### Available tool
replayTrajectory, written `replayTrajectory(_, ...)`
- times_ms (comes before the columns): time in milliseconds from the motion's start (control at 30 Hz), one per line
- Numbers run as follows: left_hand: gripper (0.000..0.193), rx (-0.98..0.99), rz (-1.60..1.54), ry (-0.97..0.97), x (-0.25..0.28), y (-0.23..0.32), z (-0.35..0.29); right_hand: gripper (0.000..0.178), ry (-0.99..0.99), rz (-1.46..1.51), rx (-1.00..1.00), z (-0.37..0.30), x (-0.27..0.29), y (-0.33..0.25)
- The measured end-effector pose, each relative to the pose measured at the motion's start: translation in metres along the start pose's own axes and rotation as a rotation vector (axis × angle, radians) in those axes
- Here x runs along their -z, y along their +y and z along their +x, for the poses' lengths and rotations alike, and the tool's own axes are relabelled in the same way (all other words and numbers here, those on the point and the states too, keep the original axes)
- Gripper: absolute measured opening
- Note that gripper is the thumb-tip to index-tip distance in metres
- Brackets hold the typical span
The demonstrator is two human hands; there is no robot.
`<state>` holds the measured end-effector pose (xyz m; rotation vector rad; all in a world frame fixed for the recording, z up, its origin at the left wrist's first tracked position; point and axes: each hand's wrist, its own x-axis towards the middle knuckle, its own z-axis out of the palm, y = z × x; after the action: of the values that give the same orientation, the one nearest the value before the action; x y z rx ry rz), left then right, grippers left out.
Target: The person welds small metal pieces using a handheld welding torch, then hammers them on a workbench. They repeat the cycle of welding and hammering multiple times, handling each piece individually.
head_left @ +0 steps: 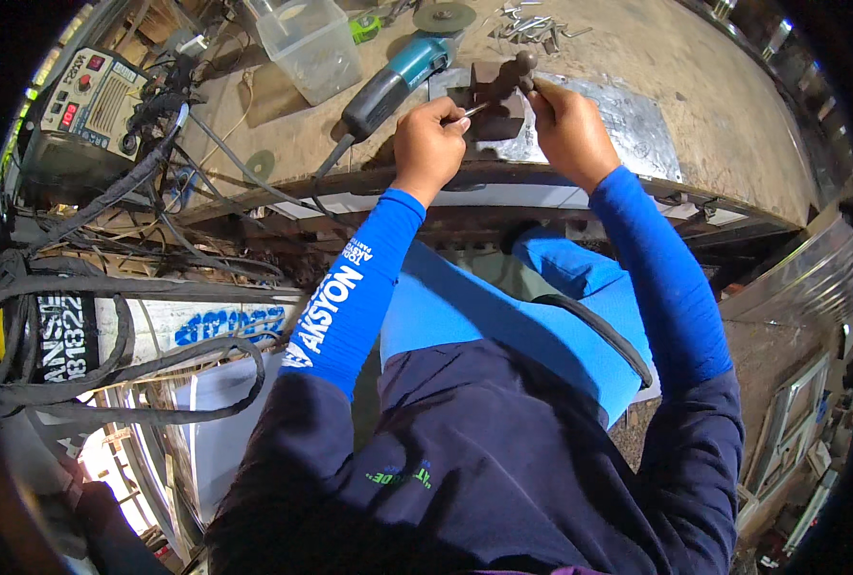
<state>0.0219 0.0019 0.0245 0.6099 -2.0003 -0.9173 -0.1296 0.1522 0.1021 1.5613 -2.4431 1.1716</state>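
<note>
Metal bracket (489,101) steadied by right hand (568,129); left hand (428,146) fingers pinch thin rod (467,112) — slip likely, grinder (388,86) crowds bench (695,105).

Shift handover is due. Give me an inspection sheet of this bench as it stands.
Surface: worn wooden workbench with a grey metal sheet laid on it.
Job's things: dark rusty metal bracket piece; thin metal rod.
Clutter: teal angle grinder, clear plastic tub, loose grinding disc, pile of small metal pieces.
Hands: left hand pinches the rod; right hand grips the bracket.
Cables: black cables draped at left.
Surroundings: welding machine at far left.
</note>
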Motion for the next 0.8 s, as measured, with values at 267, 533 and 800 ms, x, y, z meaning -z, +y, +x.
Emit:
replayTrajectory(267, 0.010, 0.190, -0.036, -0.071, 0.004, 0.015, 0.008, 0.027, 0.019, 0.009, -0.056, 0.008, 0.005, 0.016)
replayTrajectory(533, 0.009, 0.218, -1.392, -0.362, 0.037, 0.003, -0.050, 0.025, 0.078, -0.415, -0.278, -0.005, 0.043, 0.115)
replayTrajectory(800, 0.010, 0.069, -1.673, -0.691, 0.043, 0.057, -0.075, 0.023, 0.126, -0.625, -0.121, -0.017, 0.060, 0.220)
